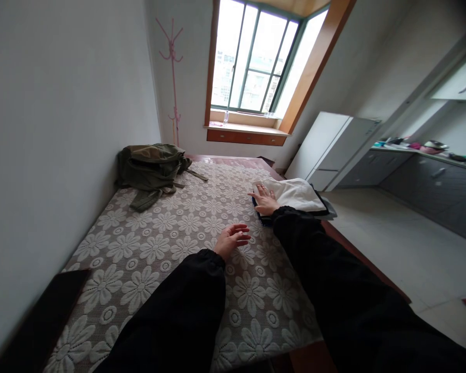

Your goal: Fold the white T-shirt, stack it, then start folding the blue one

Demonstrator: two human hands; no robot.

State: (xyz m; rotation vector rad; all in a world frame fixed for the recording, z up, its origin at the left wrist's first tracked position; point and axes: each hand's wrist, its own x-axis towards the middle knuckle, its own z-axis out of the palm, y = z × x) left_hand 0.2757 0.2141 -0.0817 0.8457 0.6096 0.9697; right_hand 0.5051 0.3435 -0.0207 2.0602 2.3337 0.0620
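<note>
Folded white cloth (295, 194) sits on a darker folded pile at the right edge of the bed's daisy-pattern lace cover (151, 243), with a crumpled olive jacket (149, 168) far left, left hand (231, 239) loosely open holding nothing, right hand (264, 199) pressed flat on the cloth.

**A small one-room home with bed and kitchen**

The place was a small flat. A bed (171, 243) with a flower-pattern cover filled the corner by the white wall. An olive jacket (151, 168) lay on it, and folded white cloth (295, 194) lay at its edge. A pink coat stand (173, 77) stood beside the bay window (256, 57). On the right there were a white fridge (334, 145), grey kitchen cabinets (431, 181) and a counter with dishes (431, 147).
</note>
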